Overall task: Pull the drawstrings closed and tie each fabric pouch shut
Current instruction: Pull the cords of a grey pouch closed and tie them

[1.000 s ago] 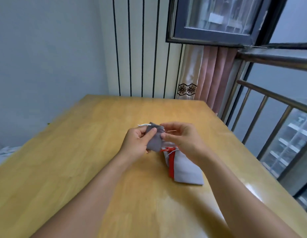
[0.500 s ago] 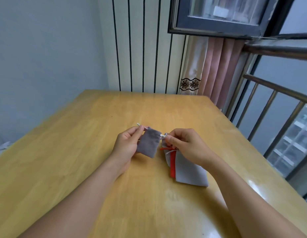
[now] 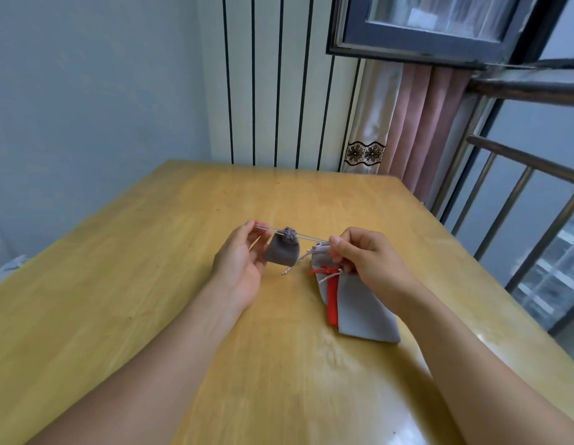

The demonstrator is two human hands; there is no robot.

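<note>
Hanging between the two hands above the table (image 3: 150,300), the small dark grey pouch (image 3: 282,252) has its mouth already gathered into a tight pucker, with its pale drawstrings (image 3: 308,239) stretched taut to either side. The left hand (image 3: 240,264) pinches one string end at its raised fingertips; the right hand (image 3: 365,255) has its fingers curled, pinching the other end between thumb and forefinger. So the cinching step looks all but done for this pouch, and the tying is not yet begun. The next move, as I judge it, calls for bringing the two ends together and crossing them into a knot close against the pucker, without slackening so the mouth reopens. Just beside and below the right hand lies a stack of pouches on the table: a light grey pouch (image 3: 362,313) over a red pouch (image 3: 333,300), with loose cords at their tops. They seem still to be tied. A striped wall, a pink curtain (image 3: 420,123) and a railing (image 3: 516,194) stand beyond.
</note>
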